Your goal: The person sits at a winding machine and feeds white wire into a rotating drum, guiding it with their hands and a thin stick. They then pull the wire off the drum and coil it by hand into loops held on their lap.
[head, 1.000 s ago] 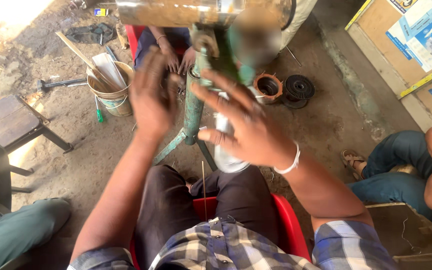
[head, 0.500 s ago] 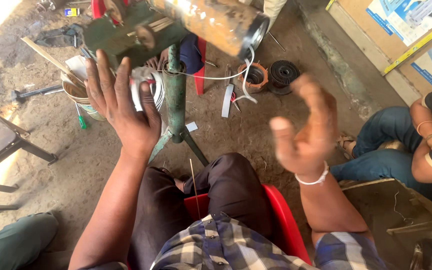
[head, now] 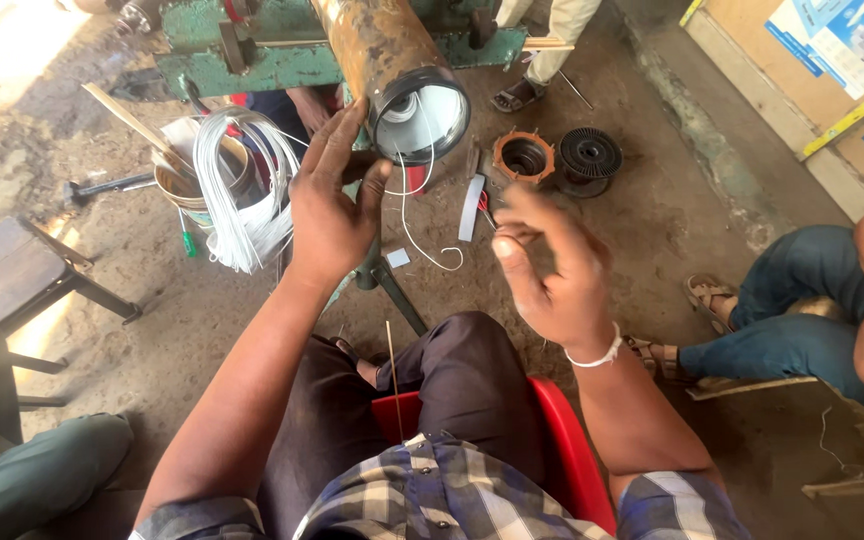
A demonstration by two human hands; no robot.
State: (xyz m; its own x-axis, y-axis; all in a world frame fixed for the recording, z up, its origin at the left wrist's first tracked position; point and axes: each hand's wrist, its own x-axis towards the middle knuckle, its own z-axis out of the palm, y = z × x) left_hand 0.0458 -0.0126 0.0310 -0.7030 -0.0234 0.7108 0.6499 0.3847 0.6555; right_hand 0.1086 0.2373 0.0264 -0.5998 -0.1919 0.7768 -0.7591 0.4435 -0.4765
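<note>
A rusty metal cylinder (head: 392,60) lies on a green machine frame (head: 252,55), its black-rimmed open end facing me. A thin white wire (head: 410,215) hangs out of it. My left hand (head: 327,205) is raised with fingers stretched out, the fingertips at the left rim of the cylinder's mouth, and it holds nothing. A bundle of white wire loops (head: 237,190) hangs just left of that hand. My right hand (head: 552,270) hovers lower right of the cylinder with bent fingers, back toward me. Whether it pinches anything is hidden.
An orange ring part (head: 524,157) and a black spool (head: 590,152) lie on the dirt floor. A bucket (head: 177,185) with sticks stands behind the wire loops. A dark stool (head: 12,270) is at left. Another person's legs (head: 782,330) are at right. I sit on a red chair (head: 567,450).
My left hand rose toward the cylinder's mouth. My right hand dropped and curled its fingers from a spread pose. The view shifted, bringing the cylinder's open end into sight.
</note>
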